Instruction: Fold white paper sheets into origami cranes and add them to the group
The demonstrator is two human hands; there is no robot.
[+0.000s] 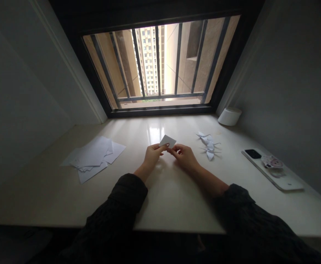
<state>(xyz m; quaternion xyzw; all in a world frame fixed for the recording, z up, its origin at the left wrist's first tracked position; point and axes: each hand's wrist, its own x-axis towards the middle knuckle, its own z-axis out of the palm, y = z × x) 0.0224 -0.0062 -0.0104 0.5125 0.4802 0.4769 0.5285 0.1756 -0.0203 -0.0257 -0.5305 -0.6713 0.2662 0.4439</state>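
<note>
A small folded piece of paper [167, 140] is held up just above the middle of the white surface, with one corner pointing away from me. My left hand [154, 156] pinches its near left side, the thumb lying across the front. At the near right corner, the thumb and fingertips of my right hand [183, 155] close on the paper's edge. Its underside and the fingers behind it are hidden. To the right of my hands lie several folded paper cranes [210, 146] in a small cluster.
A loose stack of white paper sheets [92, 156] lies on the left. On the right is a phone [276, 174] with a cartoon grip on its back. A white cylindrical object [229, 116] stands in the back right corner, beside the barred window [160, 66]. The surface's front edge [177, 231] runs near me.
</note>
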